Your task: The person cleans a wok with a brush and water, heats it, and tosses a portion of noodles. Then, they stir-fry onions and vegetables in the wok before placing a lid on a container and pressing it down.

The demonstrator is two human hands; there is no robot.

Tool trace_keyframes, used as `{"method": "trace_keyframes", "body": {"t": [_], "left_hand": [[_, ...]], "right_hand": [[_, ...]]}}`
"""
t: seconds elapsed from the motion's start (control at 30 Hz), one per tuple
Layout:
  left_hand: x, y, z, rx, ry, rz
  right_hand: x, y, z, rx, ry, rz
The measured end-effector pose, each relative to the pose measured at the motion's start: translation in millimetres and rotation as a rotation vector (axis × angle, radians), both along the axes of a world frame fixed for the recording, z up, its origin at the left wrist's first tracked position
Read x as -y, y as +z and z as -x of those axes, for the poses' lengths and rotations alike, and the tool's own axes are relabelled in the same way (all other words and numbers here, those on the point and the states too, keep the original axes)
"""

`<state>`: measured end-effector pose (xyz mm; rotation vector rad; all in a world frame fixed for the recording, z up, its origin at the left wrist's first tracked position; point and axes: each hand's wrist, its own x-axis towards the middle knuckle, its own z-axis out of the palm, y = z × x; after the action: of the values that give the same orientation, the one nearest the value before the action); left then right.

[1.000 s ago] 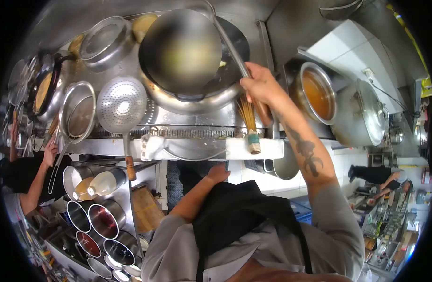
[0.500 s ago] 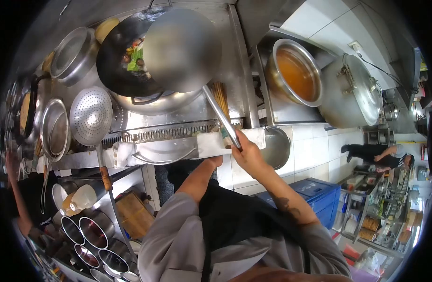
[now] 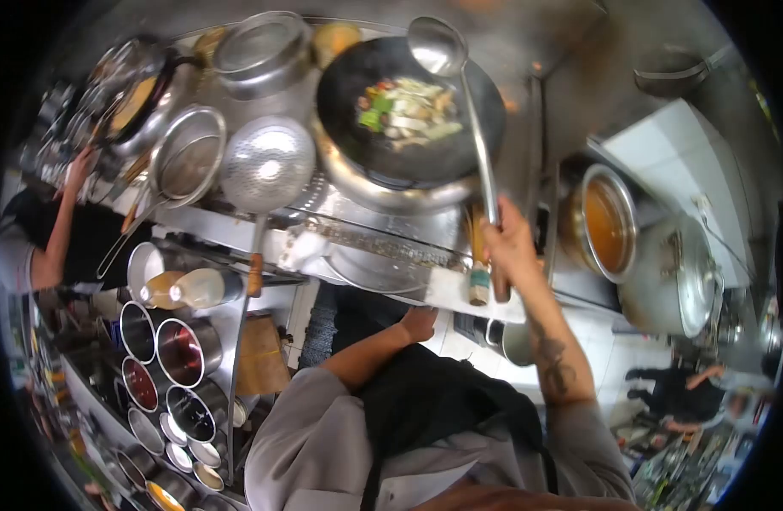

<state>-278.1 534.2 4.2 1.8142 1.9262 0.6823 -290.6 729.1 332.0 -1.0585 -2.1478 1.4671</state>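
Note:
My right hand (image 3: 512, 243) is closed round the long handle of a metal ladle (image 3: 438, 47), whose bowl is raised over the far rim of a black wok (image 3: 349, 140). Sliced pale pieces with green and red vegetables (image 3: 408, 115) lie in the wok, which sits on a round metal burner ring (image 3: 383, 194). My left hand (image 3: 420, 324) is low at the counter's front edge, beside a white cloth (image 3: 464, 291). Its fingers look curled; what they hold, if anything, is hidden. A bamboo brush (image 3: 477, 268) is close to my right hand.
A perforated skimmer (image 3: 268, 162) and a wire strainer (image 3: 187, 157) lie left of the wok. Several metal pots of sauces (image 3: 187, 353) stand lower left. At right are a pot of orange-brown liquid (image 3: 609, 226) and a large lidded pot (image 3: 673, 277). Other people are at left (image 3: 46, 247) and right (image 3: 681, 396).
The ladle, blurred over the wok before, is now clear of the food, its bowl by the far rim. More food shows. The view has shifted, and my left hand shows more fully.

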Motion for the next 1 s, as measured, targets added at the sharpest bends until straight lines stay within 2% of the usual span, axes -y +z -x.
{"method": "trace_keyframes", "body": {"t": [0.03, 0.1, 0.17, 0.23, 0.3, 0.43, 0.5, 0.57, 0.63, 0.73, 0.77, 0.83, 0.87, 0.93, 1.0], "left_hand": [[10, 6, 16, 0.14, -0.008, 0.29], [43, 22, 53, 0.296, 0.114, 0.39], [89, 17, 90, 0.215, 0.322, 0.316], [141, -5, 123, 0.193, 0.583, 0.075], [190, 7, 152, 0.312, 0.86, 0.175], [286, -33, 162, 0.335, 1.21, 0.296], [332, -52, 147, 0.277, 1.046, 0.448], [359, -66, 119, 0.328, 1.123, 0.581], [372, -48, 102, 0.441, 1.192, 0.787], [398, -63, 77, 0.357, 1.052, 0.865], [398, -62, 77, 0.425, 1.119, 0.891], [382, -22, 89, 0.559, 1.248, 0.938], [380, -23, 92, 0.576, 1.272, 0.925], [378, -41, 98, 0.602, 1.312, 0.902], [386, -86, 102, 0.53, 1.215, 0.69]], "right_hand": [[-6, 18, 30, -0.038, 0.013, 0.034], [-27, 38, 92, -0.052, 0.074, 0.064], [-50, 48, 161, -0.035, 0.14, 0.03], [-56, 58, 234, -0.021, 0.172, -0.029], [-52, 64, 301, -0.014, 0.196, -0.038], [-28, 56, 413, -0.035, 0.25, -0.038], [-37, 32, 475, 0.041, 0.276, -0.08], [-20, 31, 505, 0.126, 0.28, -0.123], [-12, 19, 535, 0.212, 0.302, -0.176], [-3, -5, 555, 0.245, 0.31, -0.103], [-1, -4, 558, 0.276, 0.335, -0.031], [8, 15, 559, 0.337, 0.379, 0.11], [4, 19, 561, 0.292, 0.389, 0.373], [-9, 29, 560, 0.181, 0.386, 0.899], [-8, 45, 541, -0.043, 0.395, 1.063]]}}
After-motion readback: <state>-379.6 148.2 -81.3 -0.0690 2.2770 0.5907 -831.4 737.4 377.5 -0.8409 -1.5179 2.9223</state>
